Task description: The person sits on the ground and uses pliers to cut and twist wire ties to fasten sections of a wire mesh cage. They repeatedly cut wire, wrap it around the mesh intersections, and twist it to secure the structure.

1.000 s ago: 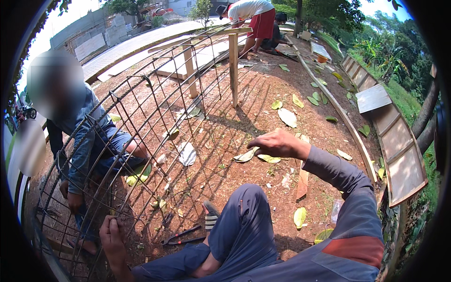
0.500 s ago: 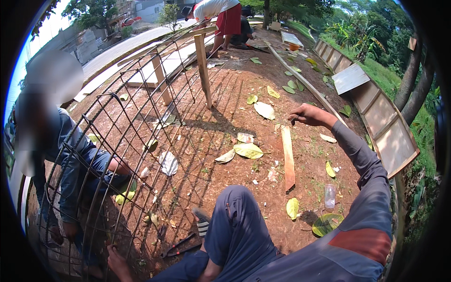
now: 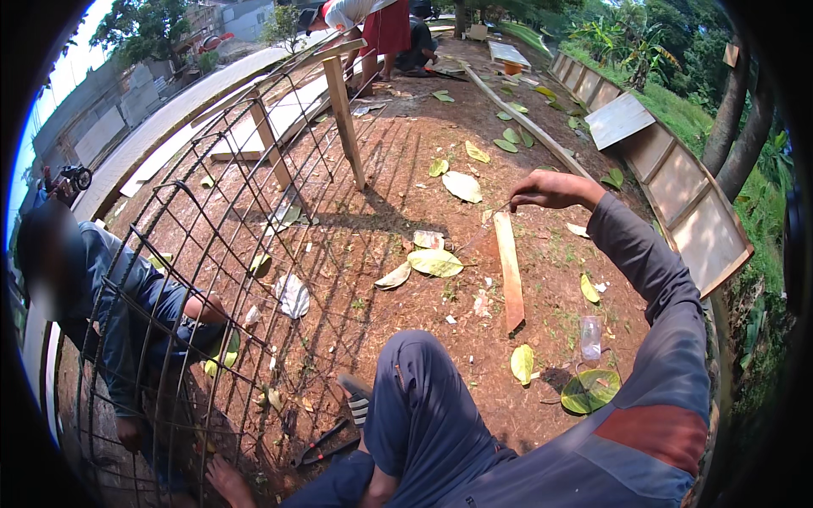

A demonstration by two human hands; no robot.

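My right hand is stretched out over the ground to the right, fingers pinched together on a thin wire that trails down to the left. Below it lies a flat strip of wood. Down at the lower left, my left hand is beside the bars of a steel rebar cage, its fingers extended and partly in shade. The cage leans along my left side, a grid of dark rods tied together. Pliers or cutters with dark red-edged handles lie on the soil near my shoe.
Behind the cage crouches a co-worker, a hand close to the bars. Wooden stakes stand at the cage's far end. Two more people work farther back. Wooden form panels line the right. Leaves and a clear plastic cup lie about.
My right hand has moved slightly left and up, and the wire now shows. My left hand has shifted a little right and down. The co-worker behind the cage has leaned lower.
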